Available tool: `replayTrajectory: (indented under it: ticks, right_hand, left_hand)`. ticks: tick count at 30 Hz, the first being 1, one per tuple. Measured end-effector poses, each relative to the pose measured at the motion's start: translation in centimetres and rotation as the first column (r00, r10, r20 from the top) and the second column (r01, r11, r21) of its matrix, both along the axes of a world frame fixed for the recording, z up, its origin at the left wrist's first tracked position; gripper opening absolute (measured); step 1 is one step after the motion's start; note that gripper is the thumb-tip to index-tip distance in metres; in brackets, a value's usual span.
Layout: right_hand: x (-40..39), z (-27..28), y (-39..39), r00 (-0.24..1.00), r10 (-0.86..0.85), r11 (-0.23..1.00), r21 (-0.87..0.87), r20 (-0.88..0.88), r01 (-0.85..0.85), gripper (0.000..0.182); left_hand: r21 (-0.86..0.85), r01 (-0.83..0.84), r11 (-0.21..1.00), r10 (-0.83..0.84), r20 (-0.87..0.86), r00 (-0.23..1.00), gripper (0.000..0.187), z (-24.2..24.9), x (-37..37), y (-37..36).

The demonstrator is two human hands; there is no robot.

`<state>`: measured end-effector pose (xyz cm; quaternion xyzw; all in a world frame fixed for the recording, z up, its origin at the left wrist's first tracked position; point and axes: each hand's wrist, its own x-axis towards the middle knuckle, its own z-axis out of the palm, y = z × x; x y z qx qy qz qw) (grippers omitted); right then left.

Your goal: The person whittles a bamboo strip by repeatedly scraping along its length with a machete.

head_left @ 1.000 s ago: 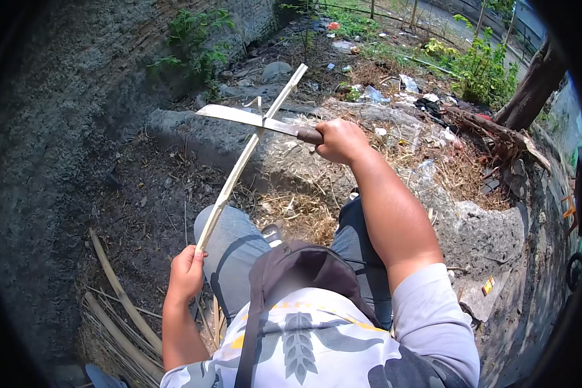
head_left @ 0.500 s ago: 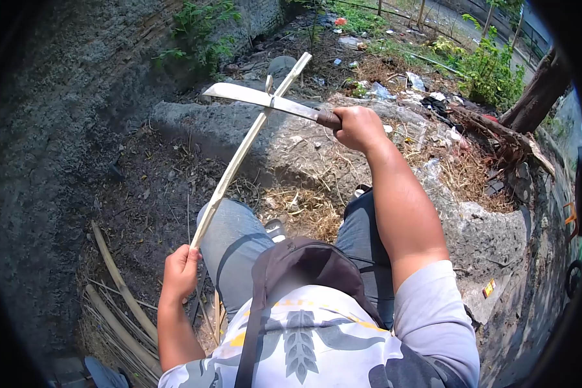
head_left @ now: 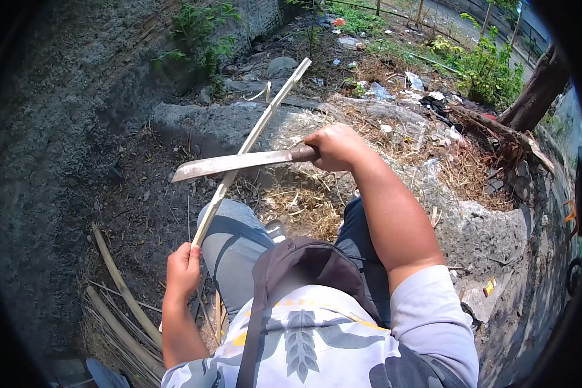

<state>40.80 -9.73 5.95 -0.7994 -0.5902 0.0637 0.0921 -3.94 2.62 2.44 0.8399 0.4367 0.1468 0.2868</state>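
Note:
My left hand [head_left: 183,271] is closed around the lower end of a long, pale wooden strip [head_left: 262,121], beside my left knee. The strip slants up and away to the right. In my right hand [head_left: 336,147] is the brown handle of a machete [head_left: 239,165], gripped in a fist. Its broad blade lies across the strip about midway along, tip pointing left. A thin curled shaving [head_left: 268,92] shows beside the strip's upper part.
Long curved wooden strips [head_left: 126,284] lie on the ground at lower left. A rough wall [head_left: 64,129] rises on the left. Broken concrete [head_left: 491,239], dry grass and litter spread ahead and right, near a tree trunk [head_left: 537,97]. A dark bag [head_left: 310,262] rests at my lap.
My right hand has drawn the machete down along the strip, toward me and slightly left. The strip's far end has dipped a little; my left hand keeps its hold.

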Motion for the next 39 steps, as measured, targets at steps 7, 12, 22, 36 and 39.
replayTrajectory:
  ticks: [7, 12, 22, 36, 39]
  right_hand:
    - [4.1, -0.9, -1.0, 0.913, -0.403, 0.911, 0.065, -0.062, 0.407, 0.025]
    - [2.3, -0.1, -1.1, 0.974, -0.226, 0.973, 0.049, -0.016, 0.226, 0.022]
    - [2.0, -0.1, -0.9, 0.992, -0.081, 0.99, 0.106, -0.094, 0.09, 0.022]
    - [0.9, 0.4, -1.0, 0.977, -0.157, 0.987, -0.068, -0.144, 0.149, 0.03]
    - [0.1, -0.8, 0.4, 0.998, 0.039, 0.997, 0.062, 0.049, -0.042, 0.016]
  left_hand:
    - [0.177, 0.002, 0.984, 0.011, -0.074, 0.997, 0.03, 0.0, -3.4, -0.8]
    - [0.156, -0.011, 0.988, 0.018, -0.044, 0.999, 0.03, -1.0, -3.1, -1.2]
    - [0.098, -0.029, 0.995, 0.033, -0.037, 0.999, 0.029, 0.3, -4.0, -0.6]
    - [0.144, -0.011, 0.989, 0.02, -0.058, 0.998, 0.029, -0.8, -2.8, -1.1]
    - [0.122, -0.016, 0.992, 0.021, -0.035, 0.999, 0.031, -0.9, -2.6, -0.9]
